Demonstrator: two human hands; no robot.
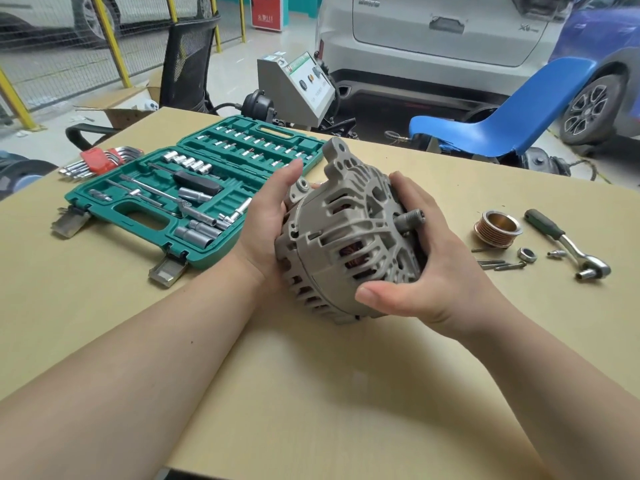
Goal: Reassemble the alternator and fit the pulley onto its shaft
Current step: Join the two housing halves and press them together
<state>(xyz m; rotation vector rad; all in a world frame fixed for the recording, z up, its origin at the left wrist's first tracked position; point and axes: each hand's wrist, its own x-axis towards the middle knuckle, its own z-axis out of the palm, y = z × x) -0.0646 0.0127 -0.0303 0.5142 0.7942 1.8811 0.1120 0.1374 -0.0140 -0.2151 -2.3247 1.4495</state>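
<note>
Head view: both hands (268,216) (426,268) grip alternator (346,237), pulley (497,228) apart on table

Faint "X" badge on white car's tailgate (529,28), other lettering too blurred to read

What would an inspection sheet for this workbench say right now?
Surface: tan table, bare in front.
Job's things: alternator held in both hands, threaded shaft bare; pulley, nut and bolts lie to the right.
Clutter: open green socket case, hex keys, ratchet.
Grippers: left hand and right hand grip the alternator.
Cables: nothing seen on the table.
Surroundings: blue chair, parked cars, yellow fence.
</note>
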